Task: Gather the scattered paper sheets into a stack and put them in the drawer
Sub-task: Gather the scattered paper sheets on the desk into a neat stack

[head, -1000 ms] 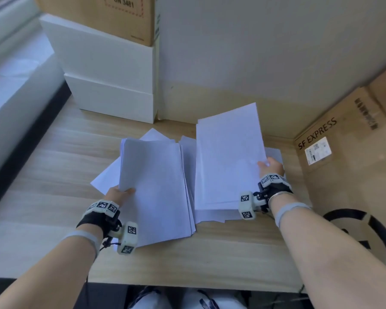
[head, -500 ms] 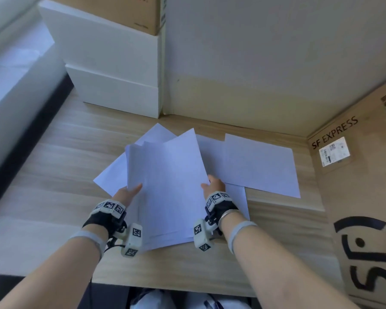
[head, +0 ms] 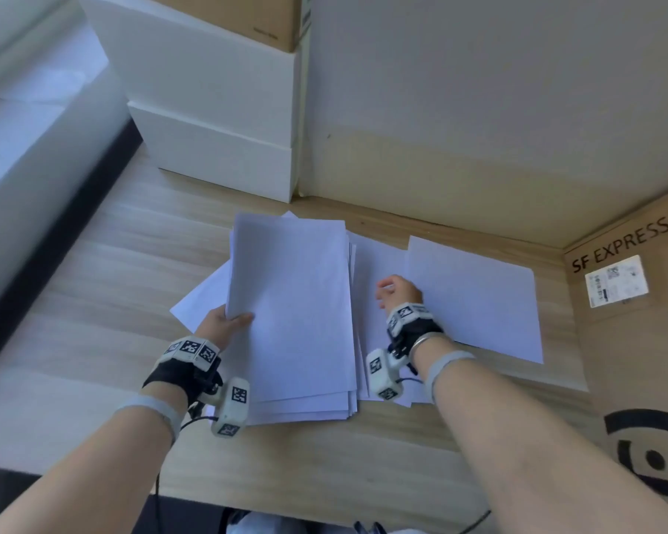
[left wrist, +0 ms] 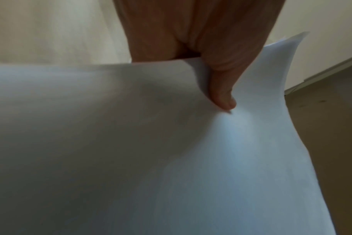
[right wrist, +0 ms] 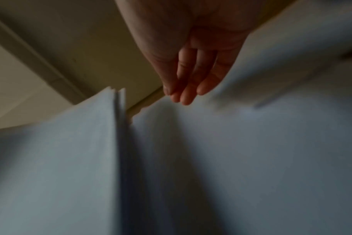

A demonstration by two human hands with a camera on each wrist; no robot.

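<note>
A stack of white paper sheets [head: 290, 314] lies on the wooden desk [head: 105, 302], its far end raised a little. My left hand [head: 224, 325] grips the stack's left edge, thumb on top of the paper [left wrist: 171, 143]. My right hand [head: 398, 291] hovers empty just right of the stack, fingers loose and together, above loose sheets [head: 475, 294] that lie flat on the desk. In the right wrist view the stack's edge [right wrist: 116, 127] stands left of my right hand [right wrist: 187, 93]. One sheet [head: 201, 302] pokes out under the stack at the left. No drawer is in view.
White boxes [head: 216, 121] with a brown carton on top stand at the back left. A large SF EXPRESS cardboard box [head: 629, 341] fills the right side. A wall [head: 479, 109] closes the back. A window ledge [head: 24, 156] runs along the left.
My right hand carried a bundle of sheets from the right onto the left pile, let go, and has moved back to the right. The left hand kept its hold on the pile's edge.
</note>
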